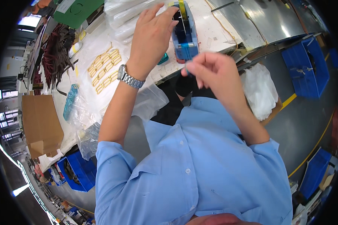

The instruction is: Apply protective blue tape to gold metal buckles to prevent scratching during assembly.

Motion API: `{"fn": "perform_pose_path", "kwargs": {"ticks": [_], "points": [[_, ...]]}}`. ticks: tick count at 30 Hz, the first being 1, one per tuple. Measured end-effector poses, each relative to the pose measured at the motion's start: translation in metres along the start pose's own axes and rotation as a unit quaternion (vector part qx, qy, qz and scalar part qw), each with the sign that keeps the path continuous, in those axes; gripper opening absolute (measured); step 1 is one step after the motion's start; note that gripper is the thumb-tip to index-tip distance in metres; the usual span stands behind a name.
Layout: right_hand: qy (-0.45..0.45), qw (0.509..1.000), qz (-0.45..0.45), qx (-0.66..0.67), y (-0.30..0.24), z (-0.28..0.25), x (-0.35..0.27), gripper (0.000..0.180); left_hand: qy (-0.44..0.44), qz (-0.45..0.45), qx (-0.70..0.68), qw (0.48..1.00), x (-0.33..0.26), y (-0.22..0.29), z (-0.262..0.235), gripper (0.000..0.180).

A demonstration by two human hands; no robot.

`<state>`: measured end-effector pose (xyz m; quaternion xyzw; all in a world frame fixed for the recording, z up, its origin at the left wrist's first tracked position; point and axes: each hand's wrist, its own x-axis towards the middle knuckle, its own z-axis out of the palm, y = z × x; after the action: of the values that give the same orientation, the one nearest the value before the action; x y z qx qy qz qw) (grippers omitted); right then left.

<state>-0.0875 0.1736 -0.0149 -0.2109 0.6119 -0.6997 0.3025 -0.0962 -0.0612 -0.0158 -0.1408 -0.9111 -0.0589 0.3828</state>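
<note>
At the top centre of the frame, a blue plastic tape dispenser [193, 37] stands on the white table [213, 35]. The left hand [152, 42], fingers spread, reaches over its left edge. Just below, the blurred right hand [217, 73] pinches a narrow translucent blue strip [188, 56]. Gold metal buckles [105, 69] lie upper left.

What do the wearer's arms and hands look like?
Left hand and right hand: both ungloved. A silver metal watch with a link bracelet circles the left wrist; none shows on the right. Light-blue short fabric sleeves, matching the light-blue buttoned shirt.
</note>
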Motion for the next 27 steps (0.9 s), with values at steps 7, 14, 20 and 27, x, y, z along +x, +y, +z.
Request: {"fn": "perform_pose_path", "kwargs": {"ticks": [7,14,20,27], "points": [[0.035,0.997,0.07,-0.001,0.08,-0.011,-0.058,0.014,-0.06,-0.045,-0.037,0.996,-0.002,0.008,-0.005,0.039],[-0.004,0.998,0.054,-0.038,0.076,-0.002,-0.064,0.012,-0.031,-0.171,-0.106,0.979,-0.007,0.017,-0.046,0.037],[0.001,0.996,0.092,-0.013,0.077,-0.007,-0.069,0.013,0.018,-0.293,-0.035,0.955,-0.104,-0.073,-0.113,0.015],[-0.012,0.995,0.1,-0.007,0.091,-0.015,-0.063,0.015,-0.231,-0.27,0.057,0.933,-0.162,-0.056,-0.132,0.011]]}}
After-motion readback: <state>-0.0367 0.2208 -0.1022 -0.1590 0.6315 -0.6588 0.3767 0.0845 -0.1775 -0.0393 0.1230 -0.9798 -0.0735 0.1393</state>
